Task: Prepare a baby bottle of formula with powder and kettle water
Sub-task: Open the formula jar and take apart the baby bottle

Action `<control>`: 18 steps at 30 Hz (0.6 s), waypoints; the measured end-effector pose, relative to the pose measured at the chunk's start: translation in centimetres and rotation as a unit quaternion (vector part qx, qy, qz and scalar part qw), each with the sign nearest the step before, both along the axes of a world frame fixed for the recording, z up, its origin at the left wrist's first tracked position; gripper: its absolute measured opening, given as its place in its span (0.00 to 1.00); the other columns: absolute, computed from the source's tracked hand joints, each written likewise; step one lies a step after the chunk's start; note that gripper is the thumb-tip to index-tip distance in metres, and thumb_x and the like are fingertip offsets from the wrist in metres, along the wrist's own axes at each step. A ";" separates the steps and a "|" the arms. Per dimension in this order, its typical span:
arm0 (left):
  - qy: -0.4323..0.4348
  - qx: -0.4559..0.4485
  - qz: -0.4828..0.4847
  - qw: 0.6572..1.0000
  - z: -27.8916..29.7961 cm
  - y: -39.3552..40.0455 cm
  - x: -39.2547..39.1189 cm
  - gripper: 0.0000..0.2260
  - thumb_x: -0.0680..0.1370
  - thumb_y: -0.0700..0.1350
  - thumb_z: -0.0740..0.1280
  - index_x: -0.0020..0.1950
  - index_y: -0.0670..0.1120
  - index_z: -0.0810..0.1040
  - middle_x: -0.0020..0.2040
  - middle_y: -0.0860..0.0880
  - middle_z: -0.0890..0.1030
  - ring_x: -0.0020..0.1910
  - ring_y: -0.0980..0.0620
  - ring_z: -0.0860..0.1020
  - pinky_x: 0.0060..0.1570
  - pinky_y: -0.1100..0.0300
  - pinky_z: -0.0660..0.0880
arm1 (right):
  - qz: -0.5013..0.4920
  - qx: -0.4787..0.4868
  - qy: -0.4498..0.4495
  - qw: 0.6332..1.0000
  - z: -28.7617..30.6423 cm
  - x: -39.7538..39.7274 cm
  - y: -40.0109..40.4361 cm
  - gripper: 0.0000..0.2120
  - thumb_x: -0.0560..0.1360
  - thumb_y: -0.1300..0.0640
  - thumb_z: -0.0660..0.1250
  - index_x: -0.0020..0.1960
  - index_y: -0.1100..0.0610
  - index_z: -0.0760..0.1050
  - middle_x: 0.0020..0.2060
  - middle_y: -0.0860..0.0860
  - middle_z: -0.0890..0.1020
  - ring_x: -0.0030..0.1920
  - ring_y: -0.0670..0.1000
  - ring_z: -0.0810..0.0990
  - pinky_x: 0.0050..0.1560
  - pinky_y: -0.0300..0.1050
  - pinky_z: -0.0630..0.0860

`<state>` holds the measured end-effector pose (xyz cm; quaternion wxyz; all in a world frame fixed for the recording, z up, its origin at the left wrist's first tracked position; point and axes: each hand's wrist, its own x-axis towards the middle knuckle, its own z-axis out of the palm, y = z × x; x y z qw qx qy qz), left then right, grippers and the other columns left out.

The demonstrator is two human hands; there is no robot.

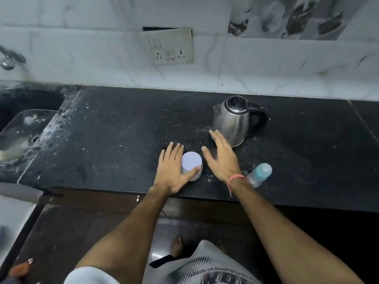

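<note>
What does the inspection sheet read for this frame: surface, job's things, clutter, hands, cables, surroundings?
Surface: black stone counter, speckled with pale specks and smears.
Job's things: steel kettle upright, lid shut; white-lidded jar; baby bottle capped, near the front edge.
Clutter: nothing seen.
Hands: left hand beside the jar, thumb against it; right hand open, fingers straight, fingertips by the kettle's base.
Cables: nothing seen.
Surroundings: sink and tap at left; wall socket plate, nothing plugged in.
</note>
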<state>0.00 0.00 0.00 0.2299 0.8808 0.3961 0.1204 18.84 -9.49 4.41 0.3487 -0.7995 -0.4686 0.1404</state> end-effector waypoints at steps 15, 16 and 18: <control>-0.081 -0.181 0.100 0.975 0.4 -1.7 0.1 0.38 0.67 0.66 0.70 0.78 0.60 0.77 0.60 0.56 0.89 0.57 0.48 0.87 0.56 0.50 0.82 | 0.043 -0.169 -0.004 0.985 -1.2 -5.4 2.3 0.40 0.71 0.42 0.82 0.80 0.47 0.72 0.66 0.50 0.73 0.69 0.56 0.69 0.70 0.48 0.72; -0.070 -0.172 0.098 0.978 0.5 -1.4 0.2 0.38 0.67 0.66 0.68 0.78 0.60 0.77 0.58 0.54 0.90 0.56 0.46 0.87 0.55 0.50 0.82 | 0.046 -0.165 -0.018 0.985 -1.1 -5.4 2.5 0.39 0.72 0.43 0.81 0.79 0.48 0.72 0.66 0.51 0.73 0.67 0.57 0.69 0.69 0.47 0.72; -0.048 -0.151 0.094 0.983 0.2 -1.0 0.4 0.39 0.67 0.66 0.67 0.78 0.59 0.77 0.57 0.52 0.90 0.55 0.43 0.87 0.54 0.51 0.81 | 0.058 -0.169 -0.036 0.983 -1.1 -5.3 2.8 0.37 0.73 0.44 0.80 0.79 0.49 0.73 0.66 0.50 0.74 0.66 0.57 0.69 0.68 0.46 0.71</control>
